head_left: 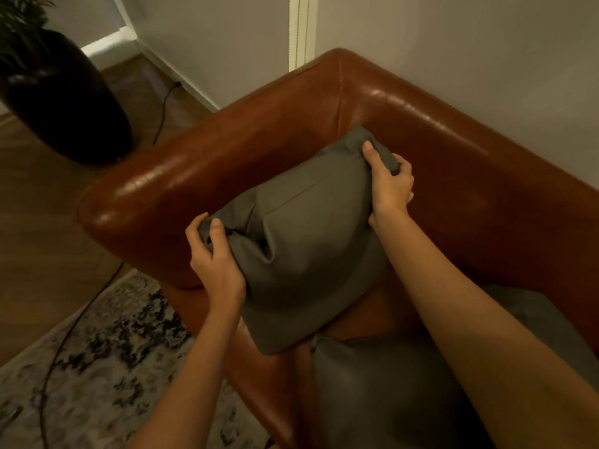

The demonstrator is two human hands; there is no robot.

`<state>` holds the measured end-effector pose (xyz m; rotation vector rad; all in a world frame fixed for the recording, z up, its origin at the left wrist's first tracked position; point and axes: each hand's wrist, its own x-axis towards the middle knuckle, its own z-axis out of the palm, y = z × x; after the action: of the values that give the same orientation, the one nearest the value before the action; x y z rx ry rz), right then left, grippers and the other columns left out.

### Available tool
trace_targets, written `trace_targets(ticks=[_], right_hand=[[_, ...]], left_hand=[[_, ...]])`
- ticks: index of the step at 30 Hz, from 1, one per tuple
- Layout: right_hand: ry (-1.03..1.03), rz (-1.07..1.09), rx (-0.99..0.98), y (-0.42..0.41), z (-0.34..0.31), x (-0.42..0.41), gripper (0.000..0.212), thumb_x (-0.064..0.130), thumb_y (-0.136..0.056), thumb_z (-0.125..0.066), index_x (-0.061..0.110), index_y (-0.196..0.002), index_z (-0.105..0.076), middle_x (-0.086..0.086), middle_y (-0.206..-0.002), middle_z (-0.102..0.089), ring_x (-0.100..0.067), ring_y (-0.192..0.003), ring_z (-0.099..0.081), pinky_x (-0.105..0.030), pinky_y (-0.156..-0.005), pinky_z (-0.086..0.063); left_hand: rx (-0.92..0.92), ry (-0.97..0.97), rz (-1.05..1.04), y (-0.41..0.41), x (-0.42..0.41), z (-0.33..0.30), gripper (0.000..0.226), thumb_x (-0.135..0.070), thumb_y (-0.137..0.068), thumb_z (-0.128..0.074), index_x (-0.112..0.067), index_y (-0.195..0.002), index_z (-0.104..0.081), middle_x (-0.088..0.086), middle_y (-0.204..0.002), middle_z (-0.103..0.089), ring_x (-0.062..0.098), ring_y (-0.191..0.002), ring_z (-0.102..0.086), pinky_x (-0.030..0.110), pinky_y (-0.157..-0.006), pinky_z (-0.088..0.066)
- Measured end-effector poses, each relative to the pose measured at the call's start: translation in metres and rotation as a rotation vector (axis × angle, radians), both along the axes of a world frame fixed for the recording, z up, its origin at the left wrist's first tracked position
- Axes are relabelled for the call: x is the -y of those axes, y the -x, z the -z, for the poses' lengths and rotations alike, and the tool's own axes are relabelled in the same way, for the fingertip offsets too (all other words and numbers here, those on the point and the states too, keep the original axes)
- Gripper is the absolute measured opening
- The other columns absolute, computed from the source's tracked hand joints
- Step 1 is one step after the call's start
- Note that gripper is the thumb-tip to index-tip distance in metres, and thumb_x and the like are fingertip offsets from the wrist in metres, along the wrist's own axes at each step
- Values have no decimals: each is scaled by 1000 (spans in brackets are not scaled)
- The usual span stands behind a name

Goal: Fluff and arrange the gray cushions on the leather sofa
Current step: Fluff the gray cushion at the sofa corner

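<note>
Gray fabric of a plump square cushion (301, 254) is bunched at two opposite corners, clamped by the left hand (215, 264) and the right hand (389, 186), held above the brown leather sofa (227, 163) corner, presumably for shaking out; another gray cushion (382, 393) lies on its seat nearby.

We see pale walls (453, 43) with white trim, warm wooden flooring (39, 238), a patterned rug (107, 345), and a dark planter (64, 102) in dim light.
</note>
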<state>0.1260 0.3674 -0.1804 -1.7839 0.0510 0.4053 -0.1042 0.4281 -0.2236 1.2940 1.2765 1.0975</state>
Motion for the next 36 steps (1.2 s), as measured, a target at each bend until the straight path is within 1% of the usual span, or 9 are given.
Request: trace_targets(ticks=[5,7,9,12,16,20,25,31,36], right_hand=[[-44,-109,-19,12,7,-39,76,63,-67,-74,37,-133,-46,3,-141,-44,-26,-131,-39,-53,-107,-37],[-36,-207,4,18,14,-52,83,65,-65,-70,39,-139,-41,3,-145,-42,-27,-134,-38,-53,-108,-36],[-24,-324,30,25,20,-63,88,63,-73,-67,39,-148,-29,2,-154,-33,-28,-140,-31,-53,-112,-32],[69,-419,108,30,30,-76,81,57,-91,-54,37,-154,-8,2,-162,-16,-28,-147,-18,-51,-118,-20],[201,-459,221,27,39,-82,78,57,-97,-43,30,-155,1,0,-164,-8,-25,-149,-11,-49,-120,-9],[316,-568,172,12,40,-84,80,62,-96,-39,30,-155,5,-1,-164,-6,-26,-150,-10,-49,-120,-5],[250,-691,9,2,21,-73,95,69,-88,-48,33,-153,11,0,-164,-3,-28,-149,-12,-52,-119,-17],[256,-645,21,6,2,8,72,57,-96,-43,27,-155,-17,-1,-161,-21,-25,-146,-26,-42,-118,-26],[382,-443,155,14,-14,115,45,47,-99,-48,27,-139,-48,3,-148,-43,-18,-137,-37,-28,-99,-30]], left_hand=[[-48,54,-89,18,-45,4,33,-34,-103,-40,-18,-128,-53,-16,-97,-54,-14,-80,-55,5,-65,-41],[-77,96,-128,26,-63,8,35,-37,-103,-38,-21,-128,-57,-10,-108,-57,1,-99,-57,13,-79,-45],[-129,112,-143,34,-75,11,37,-38,-103,-37,-21,-127,-60,-3,-124,-57,16,-117,-54,31,-97,-46],[-198,73,-82,41,-78,9,38,-40,-103,-38,-21,-128,-58,-1,-146,-42,15,-134,-38,31,-112,-30],[-244,28,96,42,-72,15,43,-52,-98,-42,-26,-129,-56,-5,-150,-28,17,-140,-27,43,-116,-25],[-254,87,173,40,-79,12,47,-50,-98,-43,-22,-135,-50,-3,-151,-24,18,-140,-26,43,-116,-26],[-370,119,225,41,-81,2,50,-50,-100,-40,-20,-139,-48,1,-152,-24,23,-141,-25,42,-117,-24],[-483,8,185,41,-62,-19,45,-38,-104,-33,-12,-135,-53,9,-149,-38,26,-140,-29,39,-117,-21],[-385,-283,296,11,-10,-51,32,-24,-102,-42,-12,-128,-57,6,-144,-44,21,-143,-24,14,-109,-13]])
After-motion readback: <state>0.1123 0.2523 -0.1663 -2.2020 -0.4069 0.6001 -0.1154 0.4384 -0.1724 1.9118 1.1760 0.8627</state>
